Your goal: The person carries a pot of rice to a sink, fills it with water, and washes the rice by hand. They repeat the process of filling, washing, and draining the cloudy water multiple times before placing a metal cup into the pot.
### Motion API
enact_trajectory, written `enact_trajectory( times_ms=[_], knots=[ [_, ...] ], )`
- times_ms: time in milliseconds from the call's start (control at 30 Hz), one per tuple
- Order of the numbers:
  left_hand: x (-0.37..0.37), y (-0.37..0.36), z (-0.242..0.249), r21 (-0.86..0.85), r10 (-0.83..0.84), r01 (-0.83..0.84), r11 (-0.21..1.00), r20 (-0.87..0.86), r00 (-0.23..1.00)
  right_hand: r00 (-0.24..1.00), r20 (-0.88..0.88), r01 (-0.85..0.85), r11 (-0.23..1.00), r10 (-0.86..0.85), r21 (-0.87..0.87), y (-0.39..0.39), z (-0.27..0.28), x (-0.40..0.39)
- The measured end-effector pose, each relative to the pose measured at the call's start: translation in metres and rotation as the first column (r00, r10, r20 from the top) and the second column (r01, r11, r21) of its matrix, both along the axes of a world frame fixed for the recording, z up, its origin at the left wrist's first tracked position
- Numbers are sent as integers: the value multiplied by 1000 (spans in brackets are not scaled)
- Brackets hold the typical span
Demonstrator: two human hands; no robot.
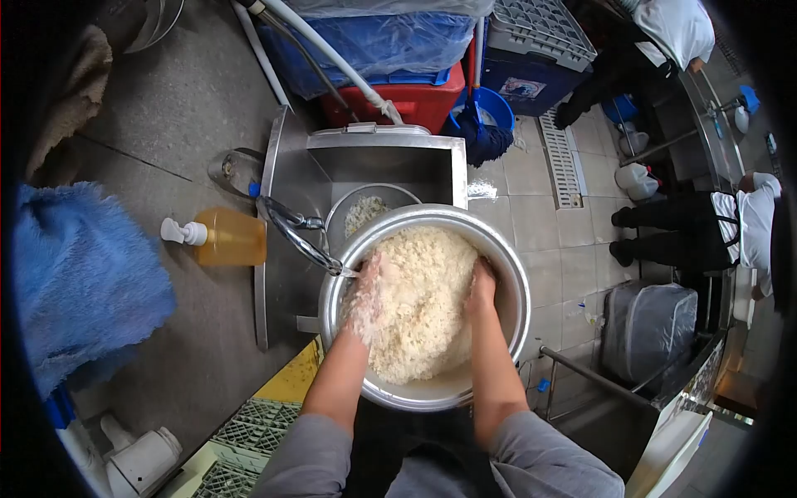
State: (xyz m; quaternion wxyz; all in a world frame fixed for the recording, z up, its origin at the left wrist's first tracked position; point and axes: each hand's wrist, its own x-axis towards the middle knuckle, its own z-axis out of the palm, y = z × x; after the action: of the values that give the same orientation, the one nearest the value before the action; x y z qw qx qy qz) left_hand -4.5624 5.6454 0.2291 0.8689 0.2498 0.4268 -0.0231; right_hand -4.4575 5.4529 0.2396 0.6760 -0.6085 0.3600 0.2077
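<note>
A large round metal pot (516, 274) is heaped with pale, wet-looking rice (423, 311). Both of my hands reach inside it. My left hand (365, 303) is pressed into the left side of the heap, with grains stuck over it and the wrist. On the opposite side, my right hand (481, 286) lies between the rice and the inner wall of the pot. The fingers of both are mostly buried or turned from sight. A chrome faucet (303, 236) arches over the pot's left rim, its tip close to my left hand.
Behind the pot is a steel sink (386, 162), with a metal bowl (363, 199) holding some rice. A soap pump bottle (228, 236) and a blue towel (91, 270) lie left. A mop (481, 137) stands beyond. Two people (689, 228) are at the right.
</note>
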Motion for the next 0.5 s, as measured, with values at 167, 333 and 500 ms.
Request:
enact_trajectory(
  times_ms=[167, 333, 500],
  knots=[
    [28, -19, 82, 265, -197, 222, 938, -118, 973, 838, -13, -530, 820, 545, 217, 16, 38, -5],
    [3, -29, 20, 383, -178, 201, 902, -95, 979, 559, 249, -796, 596, 791, -106, 20, 57, -17],
    [-40, -2, 17, 403, 10, 103, 910, -269, 963, -92, -70, -436, -103, 993, -894, 40, 70, 13]
  ],
)
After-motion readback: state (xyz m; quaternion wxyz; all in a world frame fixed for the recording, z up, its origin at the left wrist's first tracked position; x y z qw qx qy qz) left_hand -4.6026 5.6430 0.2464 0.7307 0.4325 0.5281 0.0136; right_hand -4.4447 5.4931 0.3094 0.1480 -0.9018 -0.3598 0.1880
